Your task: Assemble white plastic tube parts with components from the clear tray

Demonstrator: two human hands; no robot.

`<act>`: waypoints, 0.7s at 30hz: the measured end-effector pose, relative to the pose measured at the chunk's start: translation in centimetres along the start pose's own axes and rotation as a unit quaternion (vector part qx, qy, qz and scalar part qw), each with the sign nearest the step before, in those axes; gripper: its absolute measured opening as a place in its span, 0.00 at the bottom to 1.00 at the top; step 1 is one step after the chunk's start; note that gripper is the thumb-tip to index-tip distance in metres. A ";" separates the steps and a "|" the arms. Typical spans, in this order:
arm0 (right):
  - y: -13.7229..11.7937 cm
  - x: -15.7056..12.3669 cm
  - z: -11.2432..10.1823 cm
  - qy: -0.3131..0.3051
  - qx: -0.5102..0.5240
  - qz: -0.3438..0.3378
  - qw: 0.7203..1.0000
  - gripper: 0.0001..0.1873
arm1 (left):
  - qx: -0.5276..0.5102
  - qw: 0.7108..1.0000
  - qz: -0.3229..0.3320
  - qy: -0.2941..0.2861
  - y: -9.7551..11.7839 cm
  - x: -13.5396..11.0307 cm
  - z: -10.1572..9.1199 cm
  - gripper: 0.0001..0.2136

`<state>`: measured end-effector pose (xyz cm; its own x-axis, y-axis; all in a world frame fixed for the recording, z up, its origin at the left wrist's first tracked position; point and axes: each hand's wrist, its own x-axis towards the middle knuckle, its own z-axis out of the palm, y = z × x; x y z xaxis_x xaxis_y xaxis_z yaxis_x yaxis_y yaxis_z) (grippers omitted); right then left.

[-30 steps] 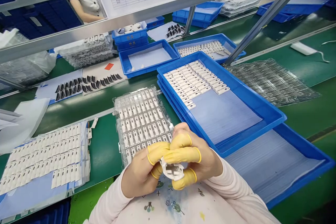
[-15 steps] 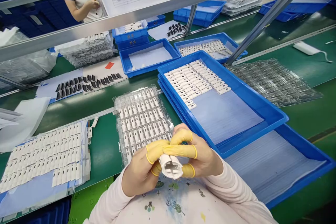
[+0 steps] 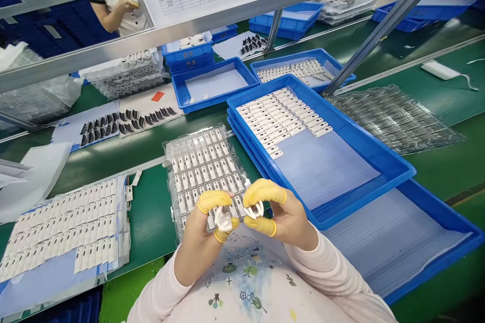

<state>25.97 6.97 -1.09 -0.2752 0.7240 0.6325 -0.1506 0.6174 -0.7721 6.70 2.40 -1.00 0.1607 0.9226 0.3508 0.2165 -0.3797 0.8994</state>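
My left hand [image 3: 206, 227] pinches a white curved plastic shell [image 3: 223, 218] between thumb and fingers, its hollow end toward me. A second white shell piece [image 3: 253, 210], with a dark spot inside, is gripped in my right hand [image 3: 282, 212]. The two pieces are a small gap apart. Yellow finger cots cover the fingertips of both hands. Just beyond my hands lies a clear plastic tray [image 3: 169, 149] filled with rows of white shells [image 3: 206, 154]. What lies under my fingers on each piece is hidden.
On the right, a blue bin [image 3: 401, 166] holds rows of white parts [image 3: 273, 111]. White parts [image 3: 64, 222] cover a stack at the left. Black curved pieces [image 3: 99, 127] lie farther back. A metal rail [image 3: 212, 15] crosses above; a person [image 3: 125, 12] sits behind it.
Earlier both hands held the white shells together as one hollow body. Now the pieces are apart, one in each hand, and both hands are raised slightly.
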 end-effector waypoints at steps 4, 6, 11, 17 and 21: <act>0.6 -0.2 0.4 0.057 0.076 0.156 0.983 0.13 | -0.191 0.967 -0.168 -0.018 0.1 0.5 -0.7 0.14; 0.7 -0.2 0.7 0.073 0.142 0.236 0.959 0.15 | -0.291 0.929 -0.224 -0.045 0.2 0.9 -0.7 0.19; 0.5 0.2 1.1 0.092 0.241 0.351 0.900 0.18 | -0.454 0.829 -0.315 -0.082 0.6 1.9 -0.1 0.22; 0.2 0.3 1.2 0.115 0.307 0.413 0.850 0.21 | -0.463 0.807 -0.359 -0.077 0.7 2.1 0.0 0.26; 0.1 0.5 1.4 0.137 0.312 0.423 0.840 0.22 | -0.483 0.797 -0.355 -0.073 0.5 1.9 0.0 0.25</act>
<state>24.46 6.98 -0.93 -0.3192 0.9183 -0.2341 -0.5027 -0.3735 -0.7796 7.07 3.97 0.12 0.4537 0.8370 -0.3060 -0.5283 0.5291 0.6640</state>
